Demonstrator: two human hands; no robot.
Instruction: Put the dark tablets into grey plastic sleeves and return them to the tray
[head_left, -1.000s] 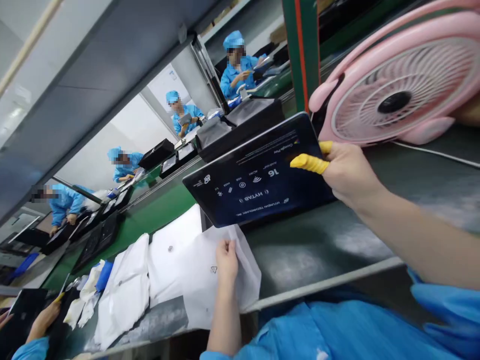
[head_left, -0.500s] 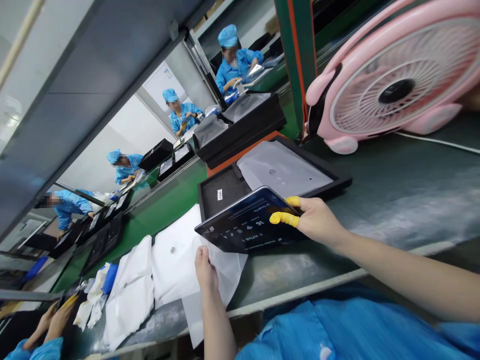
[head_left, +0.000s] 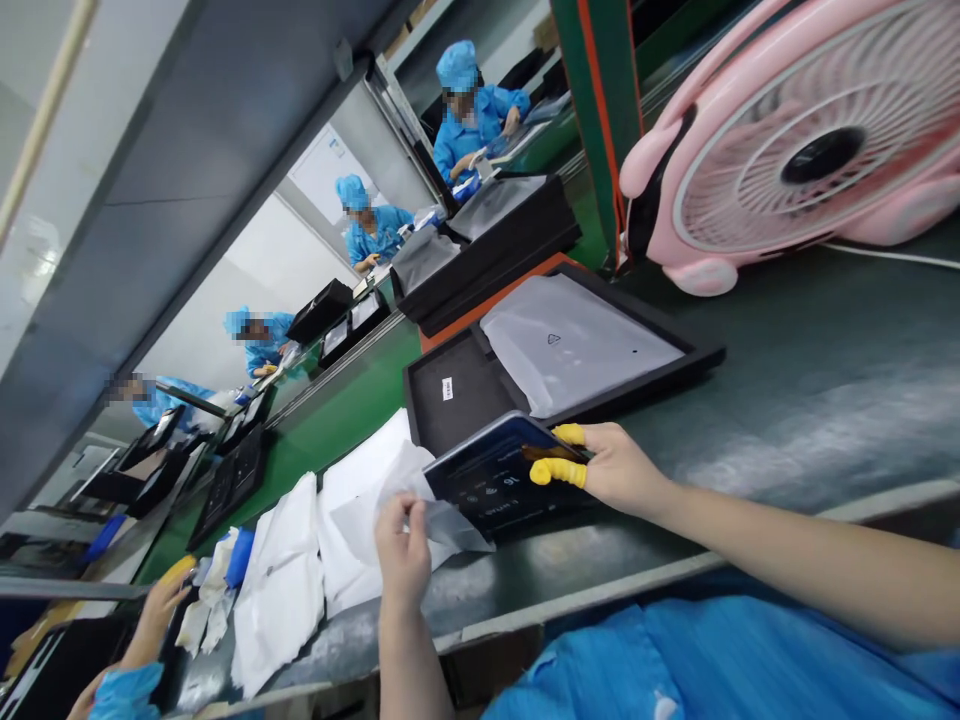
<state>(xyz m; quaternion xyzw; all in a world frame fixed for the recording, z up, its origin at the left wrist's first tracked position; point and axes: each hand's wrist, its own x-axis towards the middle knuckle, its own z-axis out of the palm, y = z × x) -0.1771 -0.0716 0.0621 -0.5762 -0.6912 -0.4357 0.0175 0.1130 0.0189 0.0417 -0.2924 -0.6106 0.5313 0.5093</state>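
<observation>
My right hand [head_left: 611, 468], with yellow finger cots on the thumb and a finger, grips a dark tablet [head_left: 491, 485] by its right edge. The tablet's printed front faces me, tilted. Pinched in my left hand [head_left: 403, 545] is a thin translucent white sleeve [head_left: 442, 525], whose mouth lies around the tablet's lower left corner. More white sleeves [head_left: 281, 580] lie in piles to the left. Behind the tablet stands a black tray [head_left: 442, 375], and a bagged flat item [head_left: 577, 345] rests in its right compartment.
A pink fan [head_left: 817, 160] stands at the right. Black trays [head_left: 495, 255] are stacked behind on the green conveyor [head_left: 307, 430]. A co-worker's hand [head_left: 161, 605] is at the lower left, and several people in blue work farther back. The bench's front edge [head_left: 570, 600] runs before me.
My left hand has raised the sleeve's edge onto the tablet's left end. The tablet has dipped and moved left. The co-worker's hand at lower left has moved right and up.
</observation>
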